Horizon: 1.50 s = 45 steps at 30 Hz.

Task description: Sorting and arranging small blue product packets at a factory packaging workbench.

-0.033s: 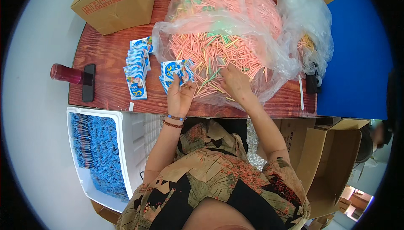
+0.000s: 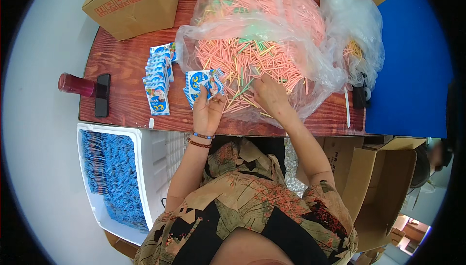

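My left hand (image 2: 208,113) is closed on small blue-and-white packets (image 2: 196,80), fanned out near the table's front edge. Just to its right, my right hand (image 2: 273,96) reaches into a pile of thin sticks (image 2: 228,54), mostly pink with some green and yellow. Its fingers are bent together among them, and what they grip is too small to make out. The sticks spill from a large clear plastic bag (image 2: 310,54). Left of my left hand lies an overlapping row of similar packets (image 2: 158,97).
A cardboard box (image 2: 131,10) stands at the back left. A red-capped bottle (image 2: 77,84) lies beside a black phone (image 2: 102,95). Below the table's left side, a white foam box (image 2: 138,182) holds many blue packets. An open carton (image 2: 383,192) sits lower right, under a blue panel (image 2: 412,66).
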Motion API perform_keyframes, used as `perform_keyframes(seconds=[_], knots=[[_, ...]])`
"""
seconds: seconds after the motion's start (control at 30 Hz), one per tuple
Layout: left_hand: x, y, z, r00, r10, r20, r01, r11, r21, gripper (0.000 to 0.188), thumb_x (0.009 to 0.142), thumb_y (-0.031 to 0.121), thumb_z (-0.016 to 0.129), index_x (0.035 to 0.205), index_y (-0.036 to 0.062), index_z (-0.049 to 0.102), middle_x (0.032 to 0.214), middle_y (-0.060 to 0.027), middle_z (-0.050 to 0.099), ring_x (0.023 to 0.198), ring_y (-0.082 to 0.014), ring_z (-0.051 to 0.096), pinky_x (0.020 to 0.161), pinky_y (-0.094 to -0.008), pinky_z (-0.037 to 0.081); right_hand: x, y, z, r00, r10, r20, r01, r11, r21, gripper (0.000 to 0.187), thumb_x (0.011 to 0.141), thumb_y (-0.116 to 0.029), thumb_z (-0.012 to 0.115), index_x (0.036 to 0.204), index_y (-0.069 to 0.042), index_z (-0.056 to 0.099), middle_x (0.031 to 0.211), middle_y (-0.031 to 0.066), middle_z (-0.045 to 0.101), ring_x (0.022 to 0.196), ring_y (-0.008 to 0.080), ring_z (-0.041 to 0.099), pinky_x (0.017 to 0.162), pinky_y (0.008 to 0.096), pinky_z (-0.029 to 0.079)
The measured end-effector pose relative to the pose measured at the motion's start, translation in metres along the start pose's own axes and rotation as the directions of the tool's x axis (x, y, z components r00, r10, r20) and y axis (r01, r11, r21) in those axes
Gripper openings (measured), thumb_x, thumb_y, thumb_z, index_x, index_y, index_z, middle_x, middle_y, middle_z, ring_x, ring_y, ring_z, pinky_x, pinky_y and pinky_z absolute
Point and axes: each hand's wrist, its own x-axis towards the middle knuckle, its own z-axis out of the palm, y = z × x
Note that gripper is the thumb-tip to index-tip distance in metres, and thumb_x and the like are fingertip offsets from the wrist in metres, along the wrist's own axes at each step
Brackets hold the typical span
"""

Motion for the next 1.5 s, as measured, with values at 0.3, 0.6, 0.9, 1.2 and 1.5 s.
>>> perform_keyframes(seconds=[0.3, 0.6, 0.9, 1.2, 1.5], knots=[[-0.004, 0.001, 0.006, 1.000, 0.011, -0.014, -0.010, 0.997, 0.070, 0.026, 0.098, 0.023, 0.055, 0.118, 0.0055, 0.057, 0.113, -0.0052, 0.064, 0.093, -0.0129, 0.059, 0.075, -0.0274, 0.049, 0.013, 0.022, -0.017, 0.987, 0.041, 0.153, -0.103, 0.899, 0.426, 0.016, 0.084, -0.015, 0.062, 0.080, 0.001, 0.062, 0.076, 0.0146, 0.062, 0.069, 0.0283, 0.062, 0.060, 0.0374, 0.048], [-0.004, -0.007, 0.002, 0.999, 0.032, -0.001, -0.031, 0.988, 0.148, 0.025, 0.098, 0.023, 0.057, 0.116, 0.0050, 0.058, 0.109, -0.0057, 0.066, 0.094, -0.0154, 0.060, 0.077, -0.0304, 0.050, 0.005, 0.041, -0.023, 0.959, 0.230, 0.165, -0.252, 0.434, 0.865, 0.016, 0.087, -0.011, 0.064, 0.076, -0.001, 0.062, 0.066, 0.0019, 0.062, 0.057, 0.0065, 0.053, 0.052, 0.0250, 0.041], [-0.008, -0.011, 0.012, 0.999, 0.053, -0.008, -0.050, 0.974, 0.221, 0.023, 0.098, 0.022, 0.057, 0.109, 0.0029, 0.062, 0.108, -0.0067, 0.067, 0.096, -0.0159, 0.062, 0.078, -0.0305, 0.050, 0.003, 0.039, -0.023, 0.929, 0.298, 0.217, -0.297, 0.256, 0.920, 0.010, 0.089, -0.007, 0.062, 0.087, -0.001, 0.070, 0.071, 0.0030, 0.066, 0.059, 0.0066, 0.057, 0.053, 0.0207, 0.046], [-0.009, -0.016, 0.022, 0.997, 0.071, 0.007, -0.070, 0.956, 0.284, 0.022, 0.098, 0.023, 0.057, 0.109, 0.0048, 0.062, 0.107, -0.0059, 0.067, 0.093, -0.0157, 0.064, 0.078, -0.0297, 0.051, 0.009, -0.015, -0.073, 0.957, 0.280, -0.073, 0.060, 0.052, 0.997, 0.010, 0.087, -0.001, 0.064, 0.096, 0.000, 0.069, 0.080, 0.0059, 0.068, 0.070, 0.0113, 0.065, 0.055, 0.0222, 0.051], [-0.014, -0.019, 0.030, 0.990, 0.117, 0.082, -0.139, 0.917, 0.374, 0.033, 0.101, 0.028, 0.048, 0.125, 0.0061, 0.052, 0.119, -0.0051, 0.061, 0.105, -0.0171, 0.059, 0.089, -0.0362, 0.050, 0.017, -0.045, -0.071, 0.975, 0.212, 0.060, -0.114, 0.251, 0.961, 0.012, 0.088, -0.002, 0.064, 0.099, -0.001, 0.069, 0.077, 0.0033, 0.069, 0.062, 0.0051, 0.061, 0.047, 0.0190, 0.045]])
